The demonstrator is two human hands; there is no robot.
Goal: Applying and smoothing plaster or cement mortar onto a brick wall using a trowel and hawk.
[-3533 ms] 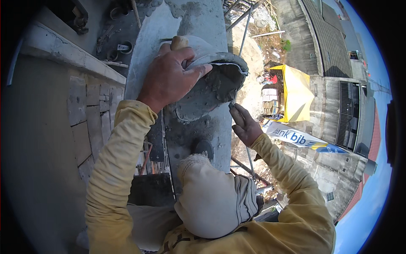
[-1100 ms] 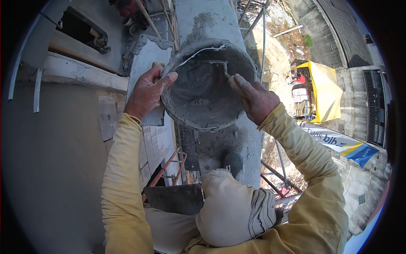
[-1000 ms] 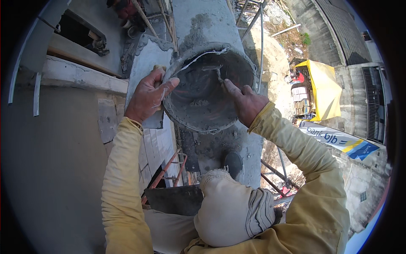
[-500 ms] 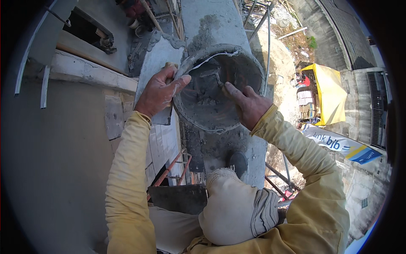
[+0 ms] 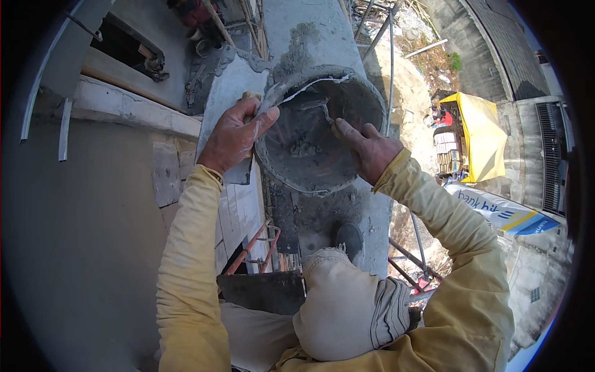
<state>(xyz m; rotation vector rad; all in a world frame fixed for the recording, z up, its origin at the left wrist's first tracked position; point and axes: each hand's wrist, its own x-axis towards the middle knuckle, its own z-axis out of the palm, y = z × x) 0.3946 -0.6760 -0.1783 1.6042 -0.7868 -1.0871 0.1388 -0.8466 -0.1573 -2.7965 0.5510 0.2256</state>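
A round, mortar-crusted bucket (image 5: 273, 162) tilts toward me, with wet grey mortar (image 5: 304, 147) inside. My right hand (image 5: 372, 149) is closed round the handle of a trowel (image 5: 308, 105); its blade lies inside the bucket near the far wall. My left hand (image 5: 230, 137) is at the bucket's left rim, thumb laid against it. Its fingers wrap the light handle of a long, flat plastering float (image 5: 238, 77), whose far edge carries a ridge of mortar. Part of that handle is hidden by the hand.
A narrow concrete ledge (image 5: 297, 25) runs ahead beneath the bucket. Scaffold poles (image 5: 392, 68) stand along its right side, above a drop to ground with a yellow tarp (image 5: 480, 136). A grey wall (image 5: 87, 235) rises at left. A dark board (image 5: 260, 291) lies by my knee.
My right hand has shifted slightly right and toward me, and the trowel in the bucket has turned and moved a little right. My left hand stays at the rim.
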